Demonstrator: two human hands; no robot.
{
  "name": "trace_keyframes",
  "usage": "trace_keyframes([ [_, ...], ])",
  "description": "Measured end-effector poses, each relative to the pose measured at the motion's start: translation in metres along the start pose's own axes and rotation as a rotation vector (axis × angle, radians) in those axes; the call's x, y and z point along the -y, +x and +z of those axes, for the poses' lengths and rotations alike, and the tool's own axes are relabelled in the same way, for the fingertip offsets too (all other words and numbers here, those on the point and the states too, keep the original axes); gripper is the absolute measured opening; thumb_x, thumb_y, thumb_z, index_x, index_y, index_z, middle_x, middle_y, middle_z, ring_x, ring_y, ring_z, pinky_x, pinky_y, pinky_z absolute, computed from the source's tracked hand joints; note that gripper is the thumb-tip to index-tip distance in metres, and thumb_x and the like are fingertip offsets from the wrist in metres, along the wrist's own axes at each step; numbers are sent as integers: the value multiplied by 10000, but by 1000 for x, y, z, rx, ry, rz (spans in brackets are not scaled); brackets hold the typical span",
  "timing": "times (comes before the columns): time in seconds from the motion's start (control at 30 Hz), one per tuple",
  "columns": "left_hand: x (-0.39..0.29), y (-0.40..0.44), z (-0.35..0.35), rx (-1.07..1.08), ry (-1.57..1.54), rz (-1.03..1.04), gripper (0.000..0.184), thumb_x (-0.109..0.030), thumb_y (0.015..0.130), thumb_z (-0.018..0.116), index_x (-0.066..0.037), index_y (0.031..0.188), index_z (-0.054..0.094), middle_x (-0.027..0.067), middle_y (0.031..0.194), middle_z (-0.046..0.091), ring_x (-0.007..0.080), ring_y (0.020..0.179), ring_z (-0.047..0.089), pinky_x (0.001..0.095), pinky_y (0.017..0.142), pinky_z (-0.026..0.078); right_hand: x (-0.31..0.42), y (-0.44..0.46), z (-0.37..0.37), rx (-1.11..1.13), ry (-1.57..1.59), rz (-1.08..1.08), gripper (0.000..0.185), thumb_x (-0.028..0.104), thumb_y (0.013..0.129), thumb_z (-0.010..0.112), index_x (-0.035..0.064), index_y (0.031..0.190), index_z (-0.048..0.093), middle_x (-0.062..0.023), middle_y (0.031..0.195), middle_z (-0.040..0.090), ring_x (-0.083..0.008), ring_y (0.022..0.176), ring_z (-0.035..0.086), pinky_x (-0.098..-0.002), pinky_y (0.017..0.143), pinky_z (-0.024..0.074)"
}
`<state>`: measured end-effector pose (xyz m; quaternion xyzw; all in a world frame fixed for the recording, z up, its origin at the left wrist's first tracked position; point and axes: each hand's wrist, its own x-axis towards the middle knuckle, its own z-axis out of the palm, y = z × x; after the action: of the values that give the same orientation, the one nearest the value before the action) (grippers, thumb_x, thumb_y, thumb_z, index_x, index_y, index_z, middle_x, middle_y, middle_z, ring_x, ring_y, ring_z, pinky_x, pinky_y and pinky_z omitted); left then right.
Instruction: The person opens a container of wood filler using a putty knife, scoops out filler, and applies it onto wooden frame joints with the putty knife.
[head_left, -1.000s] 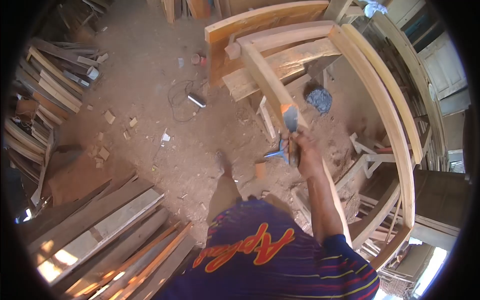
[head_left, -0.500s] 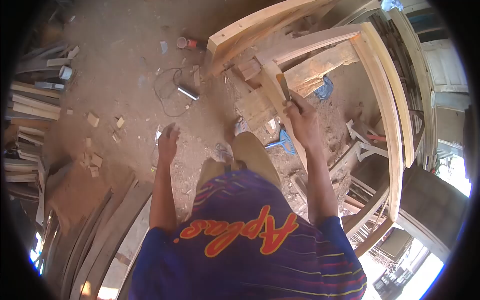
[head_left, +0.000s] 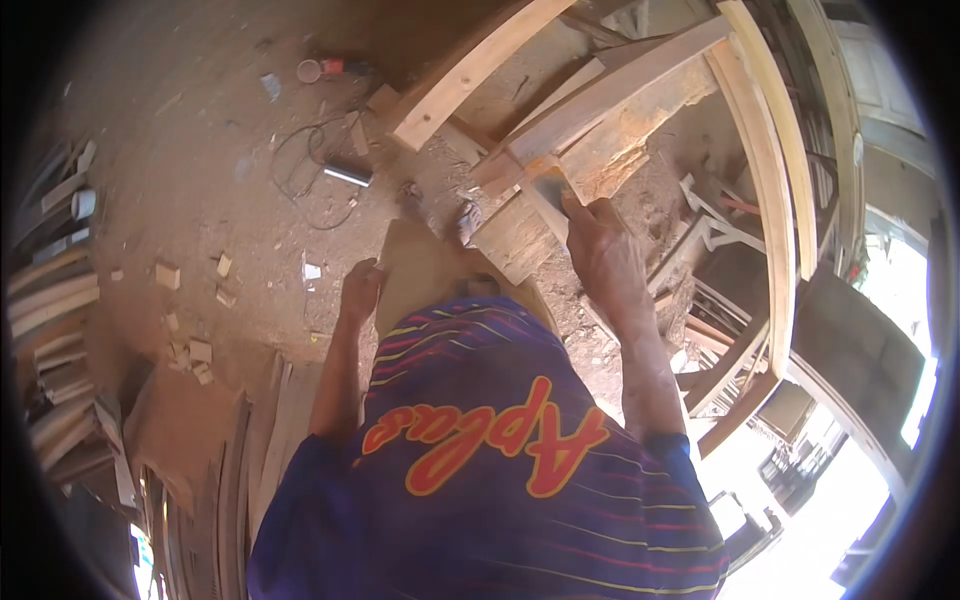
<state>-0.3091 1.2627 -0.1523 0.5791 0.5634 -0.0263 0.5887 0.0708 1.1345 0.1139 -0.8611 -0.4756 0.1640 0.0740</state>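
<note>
My right hand [head_left: 608,255] grips a putty knife [head_left: 550,188] by its handle. The flat dark blade shows orange-brown at its tip and lies at the corner of a wooden frame [head_left: 610,95]; whether it touches the wood I cannot tell. My left hand [head_left: 362,290] hangs beside my thigh with loosely bent fingers and nothing visible in it. Under the frame's near rail is a rough wooden slab [head_left: 515,240]. Curved wooden posts [head_left: 770,190] rise on the frame's right side.
A cable [head_left: 285,180] and a white-topped dark object [head_left: 347,176] lie on the dusty floor, with a red-and-white cup-like item [head_left: 312,70] farther off. Wood offcuts [head_left: 200,352] are scattered to the left. Stacked boards [head_left: 55,300] line the left edge. Another curved beam [head_left: 470,75] stands ahead.
My body and view have turned and moved closer to the frame. The putty knife has come down to the frame's corner. My left hand has drawn in beside my thigh.
</note>
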Motion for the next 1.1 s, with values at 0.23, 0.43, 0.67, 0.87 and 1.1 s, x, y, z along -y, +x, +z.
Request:
trace_keyframes([
  [0.23,-62,55,-45,43,205,293,499,-331,999,600,53,1317,630,216,1190,706,261,1036,714,347,885,563,20,7,-16,23,6,77,329,62,960,632,86,1283,688,-167,969,646,-387,834,689,-490,729,548],
  [0.43,-162,53,-43,241,88,277,495,-309,970,700,34,1321,635,205,1193,730,274,1132,703,363,977,531,16,6,-1,-37,51,106,350,44,931,661,80,1278,689,-162,978,652,-378,862,695,-484,733,551],
  [0.67,-224,28,-6,403,58,470,533,-208,909,776,0,1369,603,163,1257,691,227,1162,680,356,1014,520,22,10,0,17,125,147,359,20,920,664,92,1271,694,-151,984,656,-377,845,689,-479,733,553],
  [0.87,-287,12,22,290,335,803,736,-181,843,818,-45,1485,485,203,1420,574,313,1244,631,390,1009,519,17,20,9,-64,38,-7,461,13,885,633,133,1330,656,-95,872,587,-292,817,680,-453,664,571],
  [1.1,-285,21,47,330,363,772,782,-181,843,824,-70,1516,440,207,1447,559,382,1307,580,442,1045,489,16,23,10,-113,127,9,425,14,876,647,118,1287,673,-99,862,582,-294,811,679,-430,665,581],
])
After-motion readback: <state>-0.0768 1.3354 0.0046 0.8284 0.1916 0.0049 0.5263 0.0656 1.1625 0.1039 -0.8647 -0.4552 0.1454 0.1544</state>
